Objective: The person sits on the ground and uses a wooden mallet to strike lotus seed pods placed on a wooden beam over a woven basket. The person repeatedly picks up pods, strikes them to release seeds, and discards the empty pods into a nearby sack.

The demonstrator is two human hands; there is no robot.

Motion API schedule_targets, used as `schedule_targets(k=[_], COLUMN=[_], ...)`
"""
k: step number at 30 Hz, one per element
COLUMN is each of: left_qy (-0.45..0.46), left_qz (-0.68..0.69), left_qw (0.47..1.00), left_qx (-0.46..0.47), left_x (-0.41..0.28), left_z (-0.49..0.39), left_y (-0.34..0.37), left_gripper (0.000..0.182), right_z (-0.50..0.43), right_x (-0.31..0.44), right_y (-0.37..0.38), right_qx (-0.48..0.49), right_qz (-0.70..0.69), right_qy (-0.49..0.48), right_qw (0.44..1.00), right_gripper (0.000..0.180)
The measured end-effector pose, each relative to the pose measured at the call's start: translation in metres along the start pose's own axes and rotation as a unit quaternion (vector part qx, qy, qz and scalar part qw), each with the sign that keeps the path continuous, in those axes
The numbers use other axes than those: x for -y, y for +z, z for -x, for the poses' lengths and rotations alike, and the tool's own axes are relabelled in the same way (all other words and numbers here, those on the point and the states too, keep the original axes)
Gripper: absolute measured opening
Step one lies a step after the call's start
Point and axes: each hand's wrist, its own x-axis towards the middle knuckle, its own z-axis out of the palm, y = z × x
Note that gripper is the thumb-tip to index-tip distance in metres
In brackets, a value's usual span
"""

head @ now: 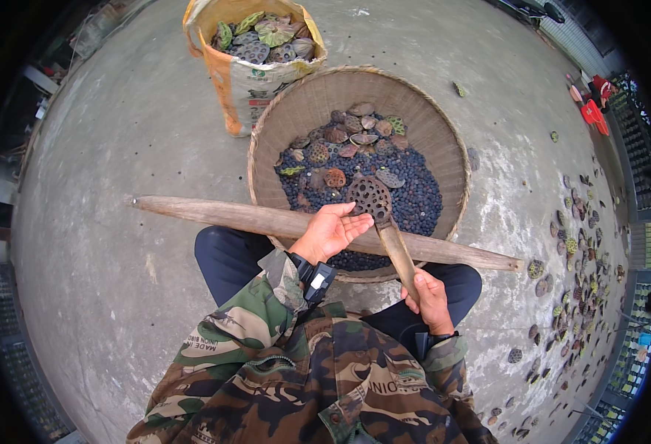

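My right hand (429,297) grips the lower end of a flat bamboo strip (396,250). A dry brown lotus seed pod (368,198) is at the strip's upper end. Palm up, my left hand (333,228) has its thumb and fingers apart beside the pod's lower left edge; whether they touch it is unclear. Below lies a round woven basket (264,125) holding dark lotus seeds (414,191) and several pods, among them a reddish-brown one (335,177). A long wooden pole (236,215) crosses the basket's near side above my knees.
A woven plastic sack (233,97) full of lotus pods stands behind the basket at left. Many pods (580,277) lie scattered over the concrete floor (136,288) on the right. At the far right a person in red (602,89) is near a red container (594,115).
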Motion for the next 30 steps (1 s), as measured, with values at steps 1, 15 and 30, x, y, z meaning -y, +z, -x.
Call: schedule_targets(k=[1, 15, 30], left_qy=[0.004, -0.007, -0.007], left_qz=[0.009, -0.007, -0.111], left_qw=[1.000, 1.000, 0.993], left_qx=[0.005, 0.021, 0.038], left_x=[0.002, 0.006, -0.020], left_z=[0.001, -0.018, -0.020], left_y=[0.001, -0.024, -0.034], left_gripper=[0.022, 0.024, 0.019], right_z=[0.000, -0.002, -0.006], right_x=[0.000, -0.002, -0.001], right_y=[0.000, 0.001, 0.007], right_qx=[0.002, -0.011, -0.022], right_qz=[-0.003, 0.034, 0.047], right_qy=[0.001, -0.008, -0.018], right_qw=[1.000, 0.999, 0.999], right_gripper=[0.056, 0.050, 0.047])
